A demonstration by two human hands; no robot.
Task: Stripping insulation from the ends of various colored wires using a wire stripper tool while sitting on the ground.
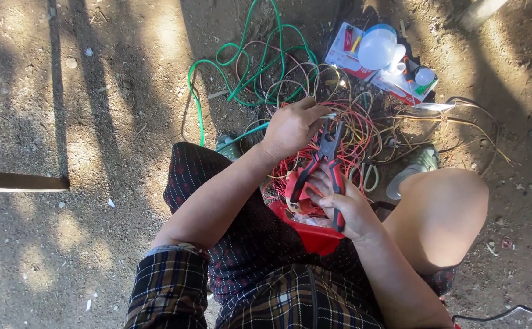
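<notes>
Right hand is closed around the red and black handles of a pair of pliers, the grip taken low on the handles and the nose pointing up and away from the body. Left hand is closed in a pinch on a thin wire, held just above the plier nose. Whether the jaws have already bitten on the wire cannot be told; the nose is partly lost against the tangle.

Both hands work over a loose heap of red, orange and yellow wires lying on the bare earth ground, between the person's knees. A red container sits on the lap under the right wrist. A green cable loops out beyond the heap, and a white bulb rests on a red and white carton further off.

Assessment: the step would go best with the wire drawn taut by the left hand, kept clear of neighbouring strands, and seated squarely in the jaws before any squeeze. Left fingertips are near the nose and should stay back. Dappled shade makes single strands hard to pick out.
</notes>
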